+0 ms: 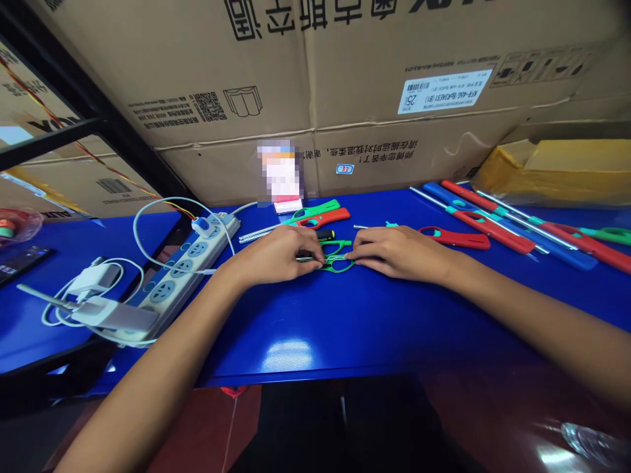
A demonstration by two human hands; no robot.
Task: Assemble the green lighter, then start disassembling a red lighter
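Note:
My left hand (283, 256) is closed, its thumb and fingers pinched at the left side of a green lighter part (339, 264) low over the blue table. My right hand (397, 253) is closed too, with its fingertips at the right side of that part. Another green frame piece (338, 246) and a black tool handle with a yellow end (326, 234) lie just behind. Beyond my left hand are a green lighter (320, 209) and an orange-red lighter (329, 217). A red lighter (458, 239) lies partly behind my right hand.
Several red and blue lighters (493, 230) lie at the right on the blue table (296, 328). A white power strip (185, 272) with chargers and cables sits at the left. A lit phone (283, 177) leans against the large cardboard box (197, 157). A yellowish package (557, 167) is at the back right.

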